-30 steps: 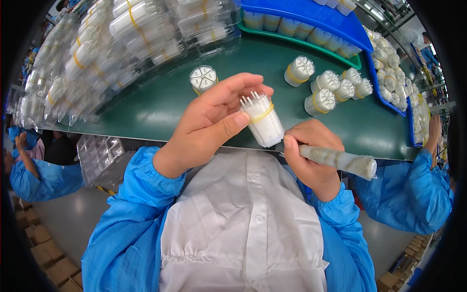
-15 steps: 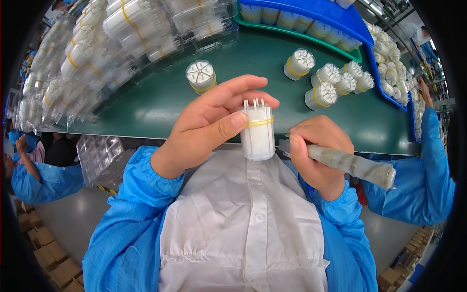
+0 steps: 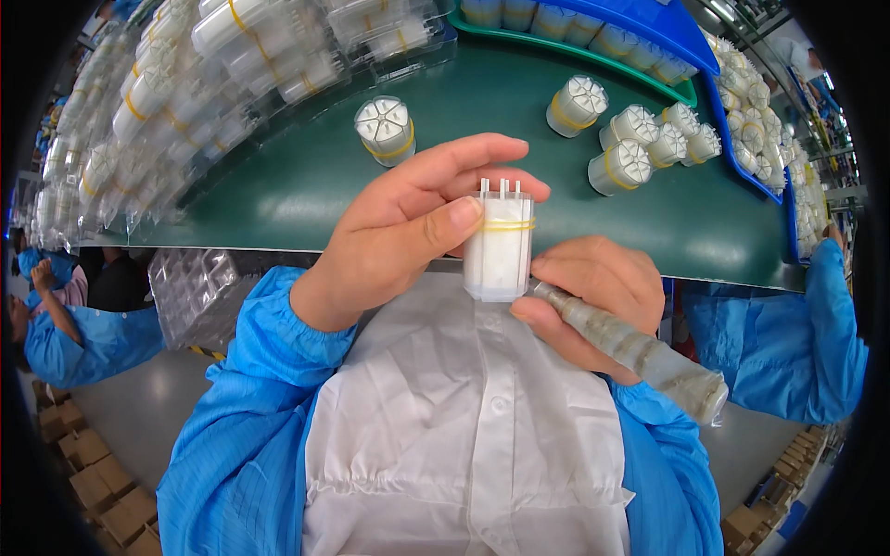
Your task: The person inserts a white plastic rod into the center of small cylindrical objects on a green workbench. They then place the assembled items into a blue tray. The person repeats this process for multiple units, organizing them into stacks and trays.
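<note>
My left hand (image 3: 408, 227) grips a cylindrical bundle of white parts (image 3: 505, 250) between thumb and fingers. Clear plastic segments and a yellow rubber band surround it, and thin white pins stick up from its top. My right hand (image 3: 603, 292) is closed around a tool with a thick, tape-wrapped handle (image 3: 640, 347). Its front end points at the bundle's lower right side; whether it touches there I cannot tell. On the green table beyond, a banded bundle (image 3: 385, 130) stands by itself, and another bundle (image 3: 621, 167) stands among several at the right.
Many clear plastic trays of bundles (image 3: 264, 51) are stacked at the left. A blue tray (image 3: 640, 32) and a green tray (image 3: 547, 54) hold bundles at the back. More bundles (image 3: 742, 120) fill a blue bin at the right, near another person's sleeve (image 3: 830, 324).
My right hand and the tool have moved left, up to the bundle, and the handle now tilts more steeply downward. My left hand has shifted slightly right with the bundle.
</note>
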`<state>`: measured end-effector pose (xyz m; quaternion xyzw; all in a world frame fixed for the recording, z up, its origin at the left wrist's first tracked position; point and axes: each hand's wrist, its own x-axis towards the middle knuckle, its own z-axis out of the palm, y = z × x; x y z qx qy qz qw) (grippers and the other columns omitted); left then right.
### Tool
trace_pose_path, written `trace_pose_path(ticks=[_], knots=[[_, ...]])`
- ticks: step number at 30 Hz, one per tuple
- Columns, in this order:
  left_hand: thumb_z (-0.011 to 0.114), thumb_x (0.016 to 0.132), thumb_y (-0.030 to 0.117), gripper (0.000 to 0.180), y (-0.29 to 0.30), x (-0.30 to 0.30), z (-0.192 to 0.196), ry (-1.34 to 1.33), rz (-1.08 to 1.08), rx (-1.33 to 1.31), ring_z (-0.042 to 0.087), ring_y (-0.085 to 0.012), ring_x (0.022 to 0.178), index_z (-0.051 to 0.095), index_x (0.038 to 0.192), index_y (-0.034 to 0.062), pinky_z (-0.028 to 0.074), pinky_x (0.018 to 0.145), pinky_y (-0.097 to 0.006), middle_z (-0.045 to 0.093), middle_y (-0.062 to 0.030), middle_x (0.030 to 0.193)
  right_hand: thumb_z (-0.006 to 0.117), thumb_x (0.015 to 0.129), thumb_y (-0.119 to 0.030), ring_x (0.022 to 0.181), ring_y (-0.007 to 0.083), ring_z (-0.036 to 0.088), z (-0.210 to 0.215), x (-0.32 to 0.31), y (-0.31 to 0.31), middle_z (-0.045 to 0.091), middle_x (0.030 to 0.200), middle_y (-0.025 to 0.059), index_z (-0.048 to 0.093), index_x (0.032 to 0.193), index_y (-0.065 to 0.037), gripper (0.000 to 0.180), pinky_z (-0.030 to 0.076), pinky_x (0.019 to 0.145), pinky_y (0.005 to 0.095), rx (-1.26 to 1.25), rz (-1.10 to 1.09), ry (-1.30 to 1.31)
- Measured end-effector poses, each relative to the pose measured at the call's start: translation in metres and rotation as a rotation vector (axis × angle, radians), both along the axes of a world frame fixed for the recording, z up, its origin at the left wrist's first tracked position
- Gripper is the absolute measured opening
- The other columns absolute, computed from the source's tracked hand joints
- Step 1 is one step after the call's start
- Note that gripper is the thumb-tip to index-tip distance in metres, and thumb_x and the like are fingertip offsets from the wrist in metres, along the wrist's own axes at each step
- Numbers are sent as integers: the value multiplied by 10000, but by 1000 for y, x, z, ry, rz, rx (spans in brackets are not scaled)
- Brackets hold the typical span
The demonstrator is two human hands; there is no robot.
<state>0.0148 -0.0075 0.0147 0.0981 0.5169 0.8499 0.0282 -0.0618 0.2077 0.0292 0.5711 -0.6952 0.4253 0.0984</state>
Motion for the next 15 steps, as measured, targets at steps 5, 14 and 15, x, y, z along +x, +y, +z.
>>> trace_pose_path(ticks=[5,14,15], knots=[[514,1039,271,612,5,1,3,-16,35,-10,592,-285,1237,301,1528,-28,506,1018,-392,507,-274,1422,889,731,-193,665,250,671,-1,0,1,675,806,120,669,943,1,362,489,528,320,-1,16,5],[604,1006,343,625,9,1,-3,-71,24,1,626,-279,1183,371,1451,-28,531,985,-404,579,-197,1333,899,716,-214,668,246,671,0,-2,-2,675,813,110,676,947,-5,383,493,536,323,-40,14,60],[617,1000,342,619,9,1,-3,-88,18,19,627,-271,1178,380,1437,-27,534,977,-400,588,-187,1317,898,704,-237,639,239,654,0,-1,-3,663,790,100,677,916,-14,379,485,514,322,-48,-6,65]])
